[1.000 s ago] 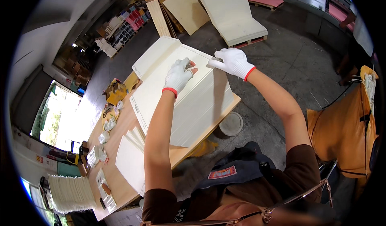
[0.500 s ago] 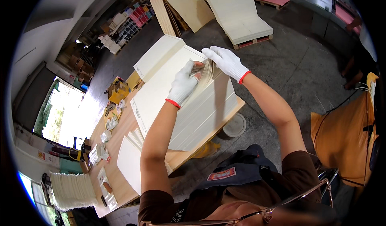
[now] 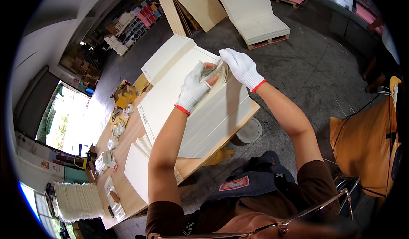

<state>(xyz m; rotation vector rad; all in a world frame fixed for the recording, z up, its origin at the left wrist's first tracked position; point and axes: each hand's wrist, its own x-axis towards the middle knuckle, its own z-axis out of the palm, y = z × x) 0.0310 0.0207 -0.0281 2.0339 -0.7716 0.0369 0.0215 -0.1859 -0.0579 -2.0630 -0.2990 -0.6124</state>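
A thick stack of large white paper sheets (image 3: 170,94) lies on the wooden table in front of me, its layered edge facing me. My left hand (image 3: 194,85), in a white glove with a red cuff and bare thumb and fingertip, rests on top at the near edge. Its thumb and fingers curl round a bundle of bent, fanned sheets (image 3: 221,74). At the far right corner of that bundle, my right hand (image 3: 239,64), gloved the same way, holds the sheets' edge with its fingers together. The right thumb and its grip underneath are partly hidden.
On the wooden table (image 3: 123,162) lie more white sheets (image 3: 135,166), plastic bags (image 3: 113,143) and a yellow box (image 3: 125,95). A round lidded bucket (image 3: 249,130) stands by the table's right edge. Beyond is a loaded pallet (image 3: 266,30); a large orange sack (image 3: 362,149) stands at right.
My right hand has shifted slightly right, its fingertips drawing closer to the sheets' corner. The left thumb has moved a little right, and the bundle looks more spread and bent.
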